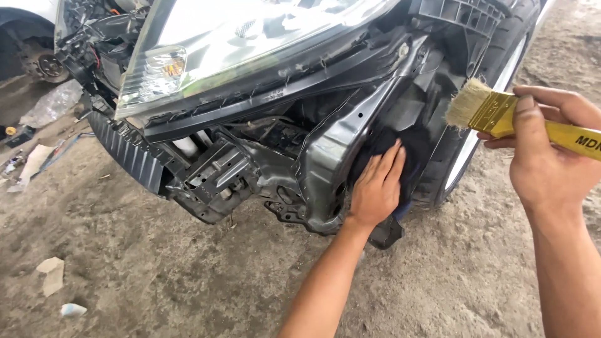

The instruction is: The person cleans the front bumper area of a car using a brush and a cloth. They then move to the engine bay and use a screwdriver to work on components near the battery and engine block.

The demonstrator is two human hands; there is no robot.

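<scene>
we had our left hand pressed flat, fingers spread, on a dark cloth against the black frame behind the headlight. our right hand was closed around a yellow-handled brush, bristles near the tyre. we judged short, light strokes best, cloth kept firm.
</scene>
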